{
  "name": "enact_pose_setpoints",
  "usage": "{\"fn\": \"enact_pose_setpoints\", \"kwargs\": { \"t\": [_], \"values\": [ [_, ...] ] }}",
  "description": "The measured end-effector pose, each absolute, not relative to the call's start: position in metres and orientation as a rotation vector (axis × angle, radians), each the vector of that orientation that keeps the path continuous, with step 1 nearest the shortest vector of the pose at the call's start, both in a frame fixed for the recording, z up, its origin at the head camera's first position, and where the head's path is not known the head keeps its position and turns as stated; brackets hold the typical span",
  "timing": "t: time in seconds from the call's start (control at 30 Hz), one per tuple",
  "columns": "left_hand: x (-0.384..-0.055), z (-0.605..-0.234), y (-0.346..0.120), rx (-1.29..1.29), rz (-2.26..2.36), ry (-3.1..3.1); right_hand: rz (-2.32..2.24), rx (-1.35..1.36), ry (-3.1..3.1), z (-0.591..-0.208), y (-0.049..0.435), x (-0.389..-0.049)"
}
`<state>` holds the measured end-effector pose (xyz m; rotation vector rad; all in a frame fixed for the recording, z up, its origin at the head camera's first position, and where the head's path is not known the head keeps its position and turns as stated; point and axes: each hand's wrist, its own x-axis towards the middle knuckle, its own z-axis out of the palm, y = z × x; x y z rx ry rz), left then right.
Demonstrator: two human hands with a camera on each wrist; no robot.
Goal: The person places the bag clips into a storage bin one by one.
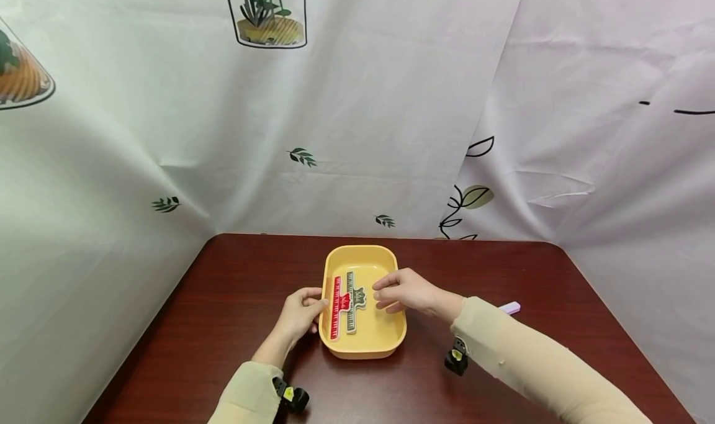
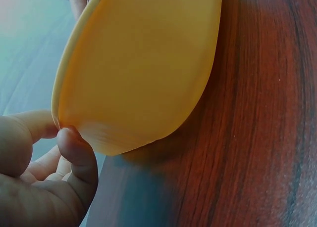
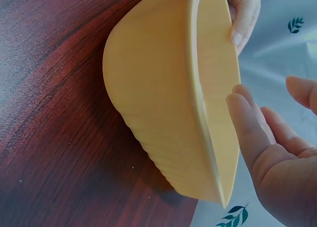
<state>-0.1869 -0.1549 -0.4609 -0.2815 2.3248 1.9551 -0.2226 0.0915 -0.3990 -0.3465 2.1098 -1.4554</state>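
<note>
A deep yellow plastic tray (image 1: 373, 338) with rounded corners rests on the table. My left hand (image 1: 298, 315) pinches its left rim; in the left wrist view the thumb and a finger meet on the edge of the tray (image 2: 143, 59). Inside, toward the left, lie a red-and-white ruler-like clip (image 1: 336, 309) and a dark green one (image 1: 350, 312), side by side, each with a bear shape at its side. Over the tray's right side hovers my right hand (image 1: 410, 292), fingers loosely extended and holding nothing. From the right wrist view, its fingers (image 3: 250, 130) stand near the rim.
Partly behind the right sleeve, a pale lilac stick-like object (image 1: 510, 308) lies on the dark red-brown wooden table (image 1: 251, 269). White cloth (image 1: 357, 101) with plant prints hangs behind the table and along its sides. Both wrists wear small black cameras.
</note>
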Motion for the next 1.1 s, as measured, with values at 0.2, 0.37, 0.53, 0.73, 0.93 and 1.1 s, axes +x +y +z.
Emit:
{"fn": "enact_pose_setpoints", "kwargs": {
  "t": [0.2, 0.37, 0.53, 0.73, 0.93, 1.1],
  "values": [
    [-0.189, -0.459, -0.155, -0.268, 1.948, 2.331, -1.481, -0.355, 2.110, -0.396, 0.096, -0.221],
    [-0.187, -0.459, -0.156, -0.259, 1.937, 2.332, -1.485, -0.358, 2.105, -0.395, 0.099, -0.218],
    [-0.185, -0.459, -0.156, -0.254, 1.926, 2.342, -1.504, -0.342, 2.097, -0.396, 0.102, -0.217],
    [-0.185, -0.459, -0.156, -0.252, 1.911, 2.351, -1.525, -0.344, 2.097, -0.394, 0.108, -0.214],
    [-0.184, -0.460, -0.157, -0.245, 1.916, 2.344, -1.551, -0.336, 2.089, -0.397, 0.112, -0.212],
    [-0.185, -0.460, -0.157, -0.238, 1.922, 2.332, -1.565, -0.342, 2.082, -0.396, 0.114, -0.209]
  ]
}}
